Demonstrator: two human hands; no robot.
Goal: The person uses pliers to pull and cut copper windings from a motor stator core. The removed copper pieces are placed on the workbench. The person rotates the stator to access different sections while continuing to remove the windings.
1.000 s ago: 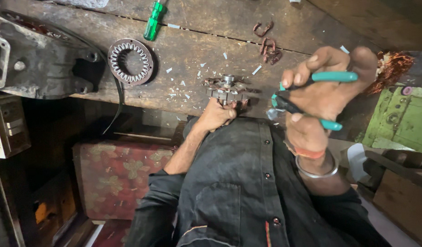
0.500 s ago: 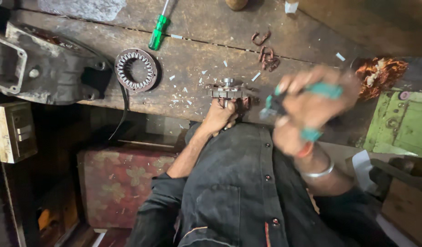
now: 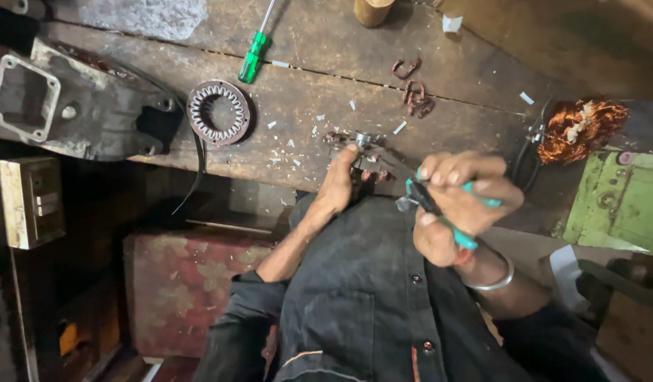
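while the left hand [image 3: 338, 185] presses its fingers [image 3: 349, 154] down on a small metal part [image 3: 362, 145] at the front edge of the wooden desk [image 3: 326, 92], the right hand [image 3: 459, 205] holds a pair of pliers with green handles [image 3: 440, 209]. the right hand's fingers [image 3: 450, 170] are curled tight around the handles, and the pliers' dark nose points toward the small metal part, just beside it. a silver bangle [image 3: 493, 279] sits on the right wrist. the left hand's fingers are pressed together on the part, holding it against the desk.

farther left on the desk lies a round metal ring with teeth inside [image 3: 218, 112]. next to it is a big grey metal housing [image 3: 72, 106] with a square hole. a green screwdriver [image 3: 256, 53] lies near the back of the desk, well apart from the hands. some small bent copper bits [image 3: 413, 90] sit behind the small metal part. a tangle of copper wire [image 3: 581, 131] lies to the right, beside a green metal box [image 3: 616, 201]. little white scraps [image 3: 298, 138] are spread over the wood. the person wears a dark shirt with buttons [image 3: 369, 304].
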